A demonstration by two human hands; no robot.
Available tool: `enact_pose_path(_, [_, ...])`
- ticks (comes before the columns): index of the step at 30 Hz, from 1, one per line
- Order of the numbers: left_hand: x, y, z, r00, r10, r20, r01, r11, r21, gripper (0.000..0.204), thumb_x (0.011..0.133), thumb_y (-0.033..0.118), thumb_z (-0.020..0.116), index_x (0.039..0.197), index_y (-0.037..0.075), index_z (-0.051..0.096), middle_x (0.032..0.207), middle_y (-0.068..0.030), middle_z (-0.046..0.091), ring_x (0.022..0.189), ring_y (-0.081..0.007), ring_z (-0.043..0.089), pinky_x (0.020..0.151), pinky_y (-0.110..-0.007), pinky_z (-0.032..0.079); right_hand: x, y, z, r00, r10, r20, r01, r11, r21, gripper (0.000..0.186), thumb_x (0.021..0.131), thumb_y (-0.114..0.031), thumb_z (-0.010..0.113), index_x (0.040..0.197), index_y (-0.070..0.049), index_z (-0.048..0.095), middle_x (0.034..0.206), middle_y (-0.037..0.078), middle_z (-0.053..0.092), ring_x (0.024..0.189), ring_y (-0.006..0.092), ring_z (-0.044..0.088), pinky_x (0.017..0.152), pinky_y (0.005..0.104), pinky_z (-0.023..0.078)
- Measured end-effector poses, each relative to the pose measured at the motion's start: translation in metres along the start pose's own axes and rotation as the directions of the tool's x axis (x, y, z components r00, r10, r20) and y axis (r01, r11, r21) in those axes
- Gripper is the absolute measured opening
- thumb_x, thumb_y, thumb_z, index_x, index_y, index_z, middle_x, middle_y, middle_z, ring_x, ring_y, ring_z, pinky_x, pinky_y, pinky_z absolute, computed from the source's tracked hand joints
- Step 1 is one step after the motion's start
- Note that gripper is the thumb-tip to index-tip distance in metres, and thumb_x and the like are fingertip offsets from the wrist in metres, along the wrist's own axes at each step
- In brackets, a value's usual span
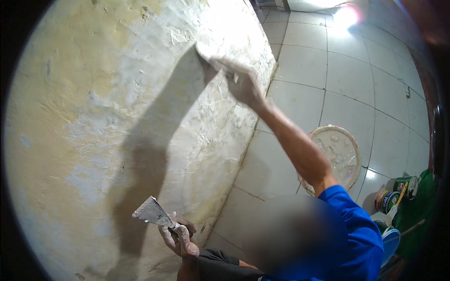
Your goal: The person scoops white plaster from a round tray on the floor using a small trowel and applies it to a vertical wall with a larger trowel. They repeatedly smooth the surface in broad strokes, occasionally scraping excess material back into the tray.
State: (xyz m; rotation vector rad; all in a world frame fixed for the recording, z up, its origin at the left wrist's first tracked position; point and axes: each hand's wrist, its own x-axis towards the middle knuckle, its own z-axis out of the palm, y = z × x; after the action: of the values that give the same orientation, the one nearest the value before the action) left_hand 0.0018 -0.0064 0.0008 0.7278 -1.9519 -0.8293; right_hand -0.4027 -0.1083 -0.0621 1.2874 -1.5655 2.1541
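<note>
My right hand [246, 86] reaches far up along the wall, at the end of a bare forearm and blue sleeve. Its fingers are wrapped round the handle of a spreading tool [204, 49], whose pale edge meets the wall; motion blur and glare hide its exact shape. Low on the left, my left hand [180, 236] grips a putty knife [153, 211] by its handle. White filler clings to that blade and to the fingers. The wall [89, 154] is yellowish with patchy, uneven white filler, thickest towards the upper right. A dark arm shadow falls across it.
On the tiled floor [300, 98] at right stands a round tub [358, 164] of wet white filler, partly behind my arm. Farther right are paint cans [385, 201], a blue container [392, 243] and green cloth [422, 215]. A bright lamp [346, 17] shines at the top.
</note>
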Motion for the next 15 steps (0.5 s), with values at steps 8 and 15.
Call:
enact_pose_path(8, [0.003, 0.010, 0.030, 0.997, -0.071, -0.020, 0.070, 0.996, -0.049, 0.061, 0.094, 0.039, 0.058, 0.131, -0.006, 0.039, 0.080, -0.0080, 0.053, 0.057, -0.0116, 0.047, 0.050, -0.023, 0.038, -0.106, -0.038, -0.008, 0.981, -0.090, 0.169, 0.073, 0.992, 0.103, 0.050, 0.087, 0.005, 0.061, 0.132, -0.017, 0.066, 0.119, 0.015, 0.071, 0.092, 0.0259, 0.074, 0.079, 0.0351, 0.061])
enact_pose_path(15, [-0.011, 0.023, 0.013, 0.973, -0.137, -0.187, 0.150, 0.987, 0.058, 0.075, 0.087, 0.052, 0.068, 0.128, -0.006, 0.044, 0.085, -0.0082, 0.054, 0.058, -0.0131, 0.050, 0.048, -0.025, 0.041, 0.029, -0.001, -0.038, 0.990, 0.033, -0.138, -0.026, 0.998, 0.050, 0.031, 0.099, -0.011, 0.056, 0.127, -0.014, 0.069, 0.118, 0.012, 0.073, 0.105, 0.0228, 0.070, 0.092, 0.0359, 0.054])
